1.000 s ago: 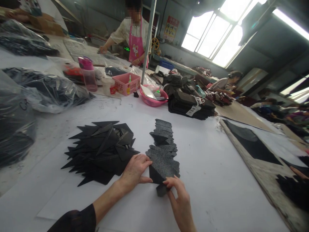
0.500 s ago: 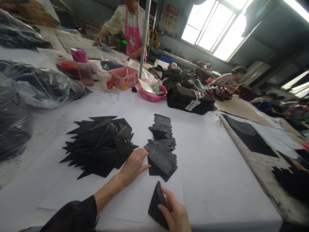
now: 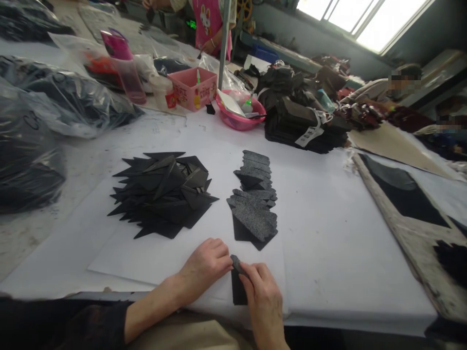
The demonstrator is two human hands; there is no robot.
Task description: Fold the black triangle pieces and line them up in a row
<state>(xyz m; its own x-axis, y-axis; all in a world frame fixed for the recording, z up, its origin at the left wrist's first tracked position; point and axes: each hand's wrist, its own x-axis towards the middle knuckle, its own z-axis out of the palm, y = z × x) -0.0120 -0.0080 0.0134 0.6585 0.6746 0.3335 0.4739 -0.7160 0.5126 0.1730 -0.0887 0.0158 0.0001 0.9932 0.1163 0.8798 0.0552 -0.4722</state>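
Near the table's front edge, my right hand [image 3: 262,289] pinches a small black piece [image 3: 239,289] whose grey speckled strip shows at the top. The fingers of my left hand [image 3: 209,262] are closed at the upper left corner of that same piece. Beyond my hands, overlapping black pieces with grey speckled faces [image 3: 253,214] form a column. To its left lies a heap of pointed black pieces [image 3: 164,194] on the white sheet.
A pink basin [image 3: 237,119], a pink box [image 3: 193,92] and a purple-lidded bottle [image 3: 127,73] stand at the back. Behind the basin's right side are stacked black bundles [image 3: 302,121]. Plastic-wrapped goods [image 3: 29,155] lie left. Co-workers are across the table.
My left hand has left the grey speckled column and come to the piece in my right hand. That piece has turned, and its grey strip now shows. The view has shifted.
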